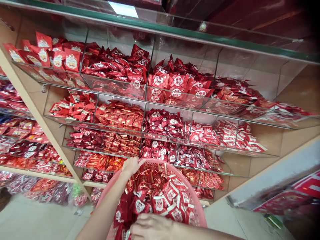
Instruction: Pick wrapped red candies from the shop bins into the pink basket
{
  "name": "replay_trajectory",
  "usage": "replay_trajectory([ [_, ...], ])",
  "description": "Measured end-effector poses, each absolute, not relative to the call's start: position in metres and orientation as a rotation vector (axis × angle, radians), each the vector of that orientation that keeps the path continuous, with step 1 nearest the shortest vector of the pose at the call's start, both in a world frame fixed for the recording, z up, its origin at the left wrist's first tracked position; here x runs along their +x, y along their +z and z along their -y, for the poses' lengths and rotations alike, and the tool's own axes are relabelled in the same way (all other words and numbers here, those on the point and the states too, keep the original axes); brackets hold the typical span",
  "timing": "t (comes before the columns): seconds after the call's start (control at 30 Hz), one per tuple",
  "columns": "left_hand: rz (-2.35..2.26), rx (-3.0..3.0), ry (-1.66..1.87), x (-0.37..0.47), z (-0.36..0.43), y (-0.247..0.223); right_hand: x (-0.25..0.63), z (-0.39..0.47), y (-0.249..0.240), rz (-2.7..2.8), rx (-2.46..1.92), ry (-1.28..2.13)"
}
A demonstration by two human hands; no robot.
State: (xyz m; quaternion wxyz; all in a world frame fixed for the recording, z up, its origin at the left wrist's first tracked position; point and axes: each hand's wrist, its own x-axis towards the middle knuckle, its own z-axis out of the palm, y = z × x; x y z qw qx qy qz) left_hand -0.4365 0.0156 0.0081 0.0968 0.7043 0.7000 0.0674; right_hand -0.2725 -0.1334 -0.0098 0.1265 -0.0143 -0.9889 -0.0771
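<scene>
A pink plastic basket [197, 200] full of small wrapped packets stands in front of me. My left hand [131, 166] is closed on its far rim, the thumb lying along the edge. Low in the basket, my right hand [151, 226] has its fingers curled down among the packets; the fingertips are hidden, so what they grip cannot be made out. Dark red packets [140, 206] with white labels lie just beyond that hand. Red-and-white packets [172, 195] fill the basket's right side, and shiny red-gold packets [147, 176] lie toward the far rim.
Behind the basket rises a shelf unit with clear dividers, holding red packets [178, 80] in tiers. A wooden upright [37, 113] separates another stocked section on the left. Bagged goods [42, 190] lie low at left, above the tiled floor [225, 220].
</scene>
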Motion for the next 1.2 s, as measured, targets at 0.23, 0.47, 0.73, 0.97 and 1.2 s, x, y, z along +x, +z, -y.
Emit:
replay_trajectory([
  [0.23,-2.073,2.063,0.191,-0.436,-0.016,0.009,-0.287,0.127,-0.027,2.877,-0.048,-0.264],
  [0.47,-2.074,2.077,0.206,-0.438,-0.017,0.005,-0.295,0.132,-0.035,2.908,-0.241,-0.294],
  [0.73,-2.076,2.101,0.242,-0.439,-0.017,0.001,-0.274,0.106,0.034,2.755,-0.456,-0.39],
  [0.97,-2.068,2.073,0.219,-0.439,-0.016,0.007,-0.227,0.02,0.134,2.262,-1.257,-0.625],
  [1.2,-2.061,2.094,0.22,-0.44,-0.015,0.009,-0.183,-0.007,0.163,1.848,-2.002,-0.591],
])
